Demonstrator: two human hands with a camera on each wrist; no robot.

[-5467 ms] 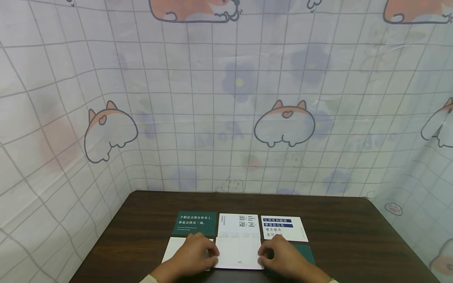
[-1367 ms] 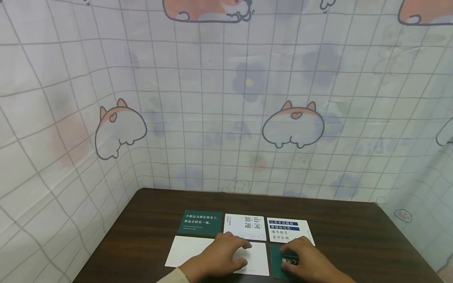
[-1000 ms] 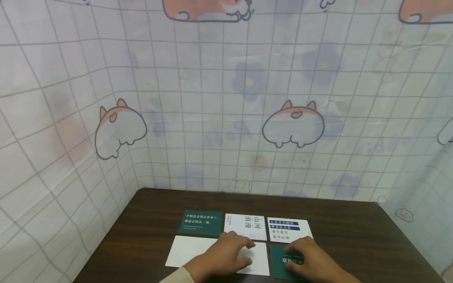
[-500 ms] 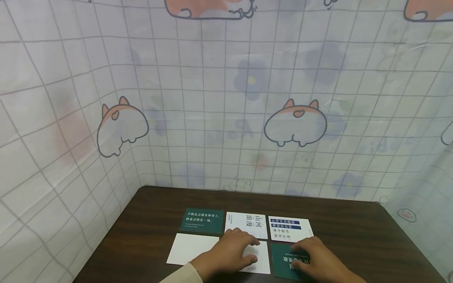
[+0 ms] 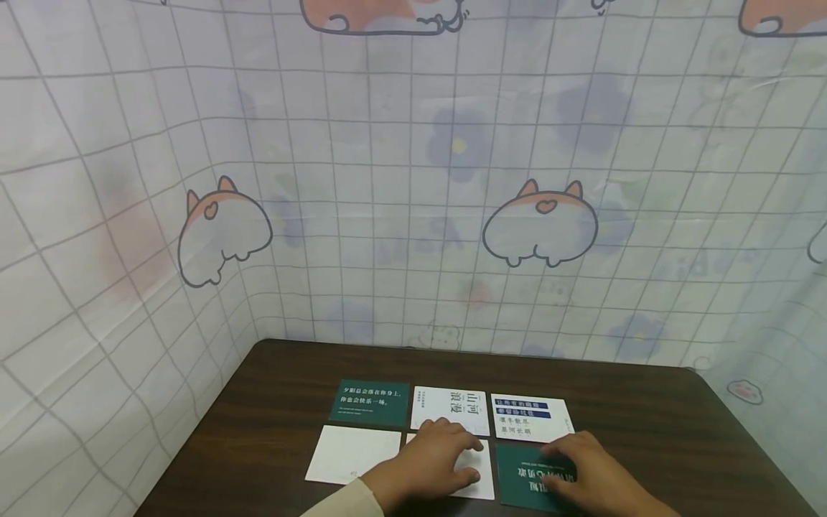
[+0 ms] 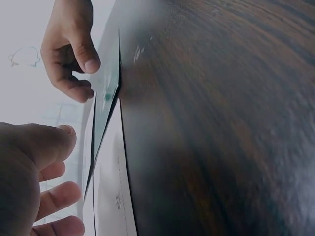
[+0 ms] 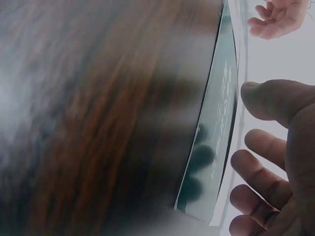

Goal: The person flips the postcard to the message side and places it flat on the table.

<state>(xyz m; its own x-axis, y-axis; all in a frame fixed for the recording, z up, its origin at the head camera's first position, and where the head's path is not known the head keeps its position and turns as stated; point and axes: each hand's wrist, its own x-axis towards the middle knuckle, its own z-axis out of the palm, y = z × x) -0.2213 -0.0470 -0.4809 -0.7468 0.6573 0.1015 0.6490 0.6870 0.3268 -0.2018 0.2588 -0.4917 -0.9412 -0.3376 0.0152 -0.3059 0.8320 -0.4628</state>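
Cards lie in two rows on the table. My left hand (image 5: 436,461) hovers over the front middle white card (image 5: 484,467), thumb and fingers apart with nothing between them. Over the front right green card (image 5: 517,485), which bears white text, my right hand (image 5: 593,474) hangs with loosely bent fingers. In the right wrist view a gap separates the fingertips (image 7: 243,199) from that green card (image 7: 216,118), and dark finger reflections show on its surface. The front left card (image 5: 352,454) is plain white. Part of the middle card is hidden under the left hand.
The back row holds a green card (image 5: 370,402) with white text, a white card (image 5: 449,409) with large dark characters, and a white card (image 5: 549,416) with blue bars. A dark wooden table (image 5: 213,445) carries them all. Behind it hangs a patterned gridded curtain (image 5: 388,251).
Earlier, both hands were at the side edges of the front middle card. Since then they have come away, the left over that card and the right over the green one. Lately both drift slightly right.
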